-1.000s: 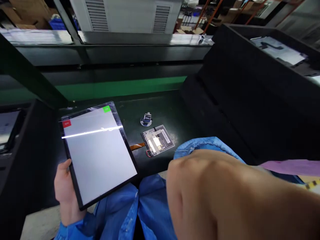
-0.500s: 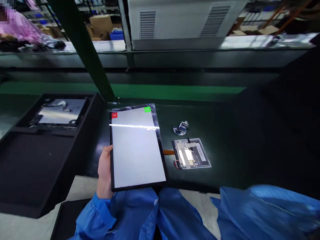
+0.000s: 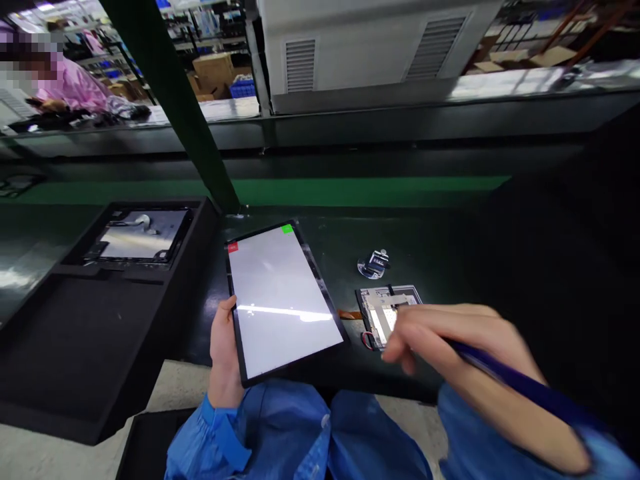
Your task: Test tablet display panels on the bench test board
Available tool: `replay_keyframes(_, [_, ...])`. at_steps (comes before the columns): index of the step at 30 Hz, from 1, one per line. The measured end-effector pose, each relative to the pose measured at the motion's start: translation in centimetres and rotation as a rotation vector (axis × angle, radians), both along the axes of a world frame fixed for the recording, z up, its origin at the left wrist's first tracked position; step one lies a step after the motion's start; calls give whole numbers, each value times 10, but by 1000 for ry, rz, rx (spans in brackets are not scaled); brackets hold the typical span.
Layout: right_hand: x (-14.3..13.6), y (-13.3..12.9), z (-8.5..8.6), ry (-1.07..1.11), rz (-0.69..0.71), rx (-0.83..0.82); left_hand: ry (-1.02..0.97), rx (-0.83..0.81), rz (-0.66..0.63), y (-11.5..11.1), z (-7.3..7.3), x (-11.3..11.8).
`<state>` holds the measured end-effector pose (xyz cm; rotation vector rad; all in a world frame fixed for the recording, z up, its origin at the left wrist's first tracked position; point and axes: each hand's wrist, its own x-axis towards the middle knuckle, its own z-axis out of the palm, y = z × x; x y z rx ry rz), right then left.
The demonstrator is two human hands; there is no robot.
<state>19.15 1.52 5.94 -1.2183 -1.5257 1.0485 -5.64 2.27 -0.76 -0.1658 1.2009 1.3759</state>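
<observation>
My left hand grips a flat display panel by its left edge, thumb at the rim and the other fingers hidden beneath. The panel is tilted; its screen is lit white, with a red square and a green square in the top corners. An orange ribbon cable runs from its right side to a small taped circuit board on the bench. My right hand, blurred, hovers over the board's near right part with fingers curled together. A dark blue strip lies along that hand; what the fingertips hold cannot be made out.
A small shiny part lies behind the board. At left, a black foam tray holds a metal-backed unit. A green post rises beyond the panel. Across the bench sits a person in pink, near cardboard boxes.
My right hand has come in from the lower right to the circuit board. The panel in my left hand has turned slightly anticlockwise, and its light reflection has slid lower. The view has shifted a little.
</observation>
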Motion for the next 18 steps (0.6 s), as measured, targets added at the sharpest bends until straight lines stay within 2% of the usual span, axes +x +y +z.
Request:
replay_keyframes(2, [-5, 8, -27, -129, 85, -66, 32, 19, 49, 1, -1, 7])
replay_keyframes(3, [-9, 8, -45, -132, 49, -101, 39, 37, 83, 1, -2, 11])
replay_keyframes(6, [-28, -5, -93, 82, 25, -242, 31, 94, 188, 3, -3, 26])
replay_keyframes(8, [-42, -15, -110, 262, -62, -307, 32, 109, 230, 3, -4, 34])
replay_keyframes(10, [-53, -21, -115, 418, -184, -349, 45, 109, 259, 0, -3, 41])
replay_keyframes(12, [-63, -22, -112, 562, -292, -402, 57, 119, 296, -2, -1, 48])
replay_keyframes(15, [-76, -22, -106, 749, -351, -507, 36, 131, 343, -6, 6, 59])
replay_keyframes(18, [-80, -21, -105, 812, -453, -525, -17, 121, 333, -12, 8, 67])
